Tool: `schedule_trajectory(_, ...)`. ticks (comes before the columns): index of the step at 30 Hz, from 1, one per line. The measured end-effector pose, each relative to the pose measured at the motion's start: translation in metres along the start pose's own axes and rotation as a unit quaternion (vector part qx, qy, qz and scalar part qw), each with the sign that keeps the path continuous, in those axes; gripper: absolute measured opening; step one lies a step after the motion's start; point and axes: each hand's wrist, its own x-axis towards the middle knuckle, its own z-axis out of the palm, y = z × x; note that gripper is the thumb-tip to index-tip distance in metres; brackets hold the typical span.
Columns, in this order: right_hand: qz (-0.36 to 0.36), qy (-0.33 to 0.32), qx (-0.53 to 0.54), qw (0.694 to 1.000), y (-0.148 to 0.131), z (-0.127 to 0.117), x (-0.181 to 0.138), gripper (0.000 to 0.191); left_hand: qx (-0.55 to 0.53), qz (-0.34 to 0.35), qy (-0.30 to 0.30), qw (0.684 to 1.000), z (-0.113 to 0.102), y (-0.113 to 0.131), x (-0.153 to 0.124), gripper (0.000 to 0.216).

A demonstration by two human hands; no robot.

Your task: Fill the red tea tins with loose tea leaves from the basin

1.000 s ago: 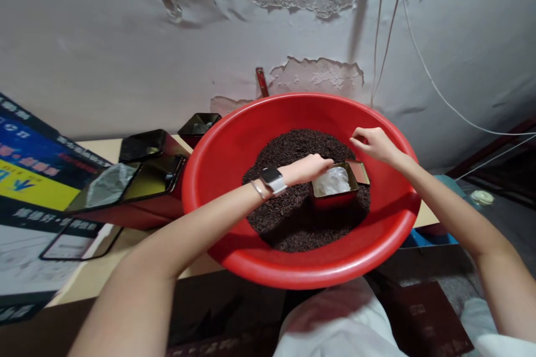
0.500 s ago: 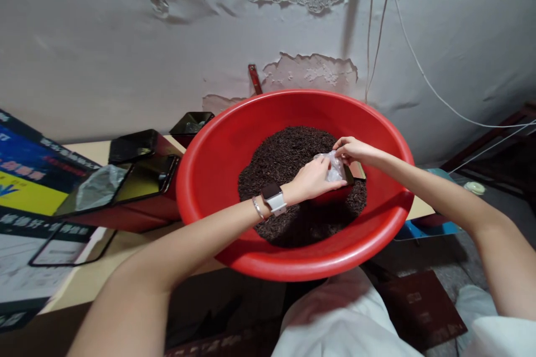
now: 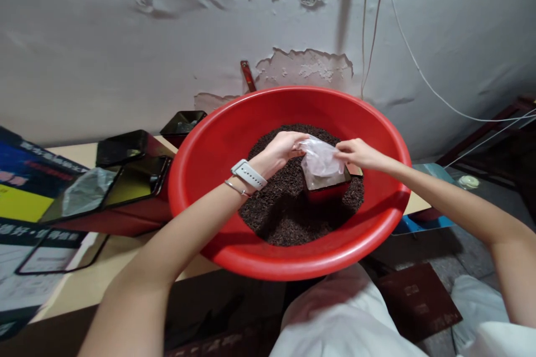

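Note:
A clear plastic bag (image 3: 321,160) lines a dark red square tin (image 3: 329,194), its top sticking out above the rim. My left hand (image 3: 287,146) pinches the bag's upper left edge. On the other side, my right hand (image 3: 355,154) grips the bag's right edge between thumb and fingers. The tin rests on dark, dry, leaf-like bits (image 3: 276,206) heaped in a large red plastic basin (image 3: 213,167). What is inside the bag cannot be made out.
Left of the basin, more tins (image 3: 129,195) stand on a pale table (image 3: 90,284), one with a plastic bag (image 3: 87,192) in it. A printed box (image 3: 29,189) lies at far left. Behind is a peeling wall (image 3: 268,28) with hanging cords (image 3: 371,28). A brown panel (image 3: 419,301) sits low at right.
My left hand has moved up and left from the tin's front, drawing the bag's top upward and wider. My right hand has stayed at the bag's right side. The view has shifted slightly.

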Motion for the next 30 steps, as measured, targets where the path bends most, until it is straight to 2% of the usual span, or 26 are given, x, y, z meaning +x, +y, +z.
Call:
schedule_trajectory(3, 0.043, 0.055, 0.131, 0.989, 0.001, -0.008, 0.002, 0.030, 0.016, 0.045, -0.012, 0.999, 0.002, 0.002, -0.007, 0.031)
schedule_trajectory(5, 0.038, 0.070, 0.171, 0.982, -0.002, -0.009, 0.004, 0.036, 0.093, 0.087, -0.013, 0.992, 0.008, -0.002, -0.013, 0.050)
schedule_trajectory(7, 0.032, 0.052, 0.191, 0.980, -0.002, -0.008, 0.006, 0.041, 0.188, 0.131, 0.017, 0.973, 0.011, -0.006, -0.015, 0.058)
schedule_trajectory(9, 0.040, 0.027, 0.199, 0.979, 0.002, -0.009, 0.006, 0.044, 0.281, 0.165, 0.045, 0.944, 0.005, -0.008, -0.013, 0.047)
schedule_trajectory(11, 0.063, 0.039, 0.142, 0.987, 0.011, -0.016, 0.002, 0.045, 0.349, 0.167, 0.054, 0.921, -0.012, -0.008, -0.008, 0.032)
schedule_trajectory(14, 0.078, 0.088, -0.007, 0.993, 0.024, -0.029, -0.008, 0.038, 0.360, 0.096, 0.058, 0.926, -0.039, -0.002, -0.006, 0.019)
schedule_trajectory(16, 0.037, 0.097, -0.049, 0.993, 0.024, -0.033, -0.016, 0.025, 0.344, 0.064, 0.052, 0.935, -0.044, 0.000, -0.010, 0.015)
schedule_trajectory(18, -0.012, 0.075, -0.065, 0.995, 0.014, -0.030, -0.021, 0.017, 0.369, 0.096, 0.037, 0.924, -0.036, -0.001, -0.018, 0.015)
schedule_trajectory(19, -0.026, 0.052, -0.081, 0.995, 0.007, -0.026, -0.021, 0.017, 0.400, 0.125, 0.020, 0.908, -0.027, -0.004, -0.022, 0.018)
schedule_trajectory(20, -0.031, 0.016, -0.101, 0.994, 0.000, -0.020, -0.020, 0.015, 0.442, 0.151, -0.010, 0.884, -0.016, -0.008, -0.026, 0.021)
schedule_trajectory(22, -0.027, -0.085, -0.139, 0.986, -0.013, -0.006, -0.014, 0.012, 0.539, 0.177, -0.100, 0.817, 0.007, -0.020, -0.031, 0.024)
schedule_trajectory(24, -0.015, -0.183, -0.175, 0.967, -0.020, 0.008, -0.006, 0.020, 0.612, 0.159, -0.192, 0.751, 0.025, -0.032, -0.030, 0.023)
schedule_trajectory(26, 0.002, -0.220, -0.212, 0.952, -0.022, 0.015, 0.003, 0.021, 0.649, 0.134, -0.225, 0.715, 0.033, -0.039, -0.025, 0.020)
schedule_trajectory(28, 0.011, -0.185, -0.218, 0.958, -0.019, 0.012, 0.007, 0.016, 0.645, 0.130, -0.206, 0.724, 0.027, -0.036, -0.018, 0.021)
schedule_trajectory(30, 0.027, -0.134, -0.154, 0.979, -0.013, -0.001, 0.006, 0.011, 0.611, 0.137, -0.154, 0.764, 0.010, -0.025, -0.013, 0.023)
